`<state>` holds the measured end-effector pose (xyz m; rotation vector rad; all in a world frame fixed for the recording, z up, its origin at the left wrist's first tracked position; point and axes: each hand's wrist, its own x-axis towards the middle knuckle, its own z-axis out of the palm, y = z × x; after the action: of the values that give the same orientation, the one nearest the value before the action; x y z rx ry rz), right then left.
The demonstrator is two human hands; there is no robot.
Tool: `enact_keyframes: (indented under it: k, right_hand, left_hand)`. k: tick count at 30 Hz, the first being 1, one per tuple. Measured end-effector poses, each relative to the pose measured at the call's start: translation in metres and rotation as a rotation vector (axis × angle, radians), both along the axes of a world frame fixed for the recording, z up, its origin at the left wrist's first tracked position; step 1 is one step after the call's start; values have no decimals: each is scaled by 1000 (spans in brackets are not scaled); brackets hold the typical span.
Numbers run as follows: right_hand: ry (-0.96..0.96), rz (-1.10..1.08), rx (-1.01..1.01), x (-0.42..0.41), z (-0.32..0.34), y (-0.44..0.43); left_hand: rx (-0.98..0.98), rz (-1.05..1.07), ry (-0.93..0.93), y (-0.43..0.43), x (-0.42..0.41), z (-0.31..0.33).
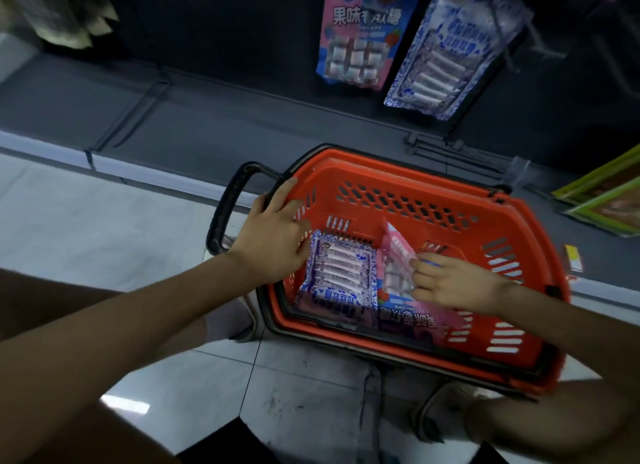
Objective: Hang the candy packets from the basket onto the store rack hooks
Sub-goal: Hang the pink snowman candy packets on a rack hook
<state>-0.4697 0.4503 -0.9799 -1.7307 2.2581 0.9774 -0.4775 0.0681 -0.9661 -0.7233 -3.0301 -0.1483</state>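
Grey floor tiles (104, 238) carry an orange basket (408, 186) by the dark rack (242, 47). One left hand (273, 235) rests straight-fingered on its rim; the right hand (450, 283) pinches a pink packet (396, 247) inside, beside a blue packet (337, 276).

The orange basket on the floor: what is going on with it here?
A person reaches into the orange basket. The left hand rests on its rim beside a blue-white packet; the right hand pinches a pink packet with one end raised. Two hanging packets are on the rack above.
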Motion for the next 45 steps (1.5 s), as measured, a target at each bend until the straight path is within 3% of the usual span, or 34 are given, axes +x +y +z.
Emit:
enact_keyframes:
  k: [8,18,22,27,30,35,37,42,45]
  right_hand:
    - [15,9,-125,-12,32,16]
    - [-227,-428,-491,-4,81,14]
    - [-397,-680,-771,-4,98,5]
    - [-658,-1104,-1286,-3,106,-21]
    - [-783,-1284,-1455,0,108,-33]
    - [-1039,-1496,-1717,2,102,-40]
    - [-1124,-1579,-1766,0,102,-40]
    - [-1239,-1729,-1827,-2,107,-39]
    - [-1190,-1768,-1840,-4,110,-39]
  left_hand:
    - [-140,-64,66,7,-1,6]
    - [-45,-63,141,8,-1,7]
    - [-24,-51,141,13,-3,8]
    - [50,-30,123,19,-11,12]
    - [227,1,-39,31,-9,22]
    - [916,243,-717,61,-2,63]
    - [1112,312,-906,70,0,74]
    - [1252,334,-1031,90,4,83]
    - [1313,383,-1027,97,1,82]
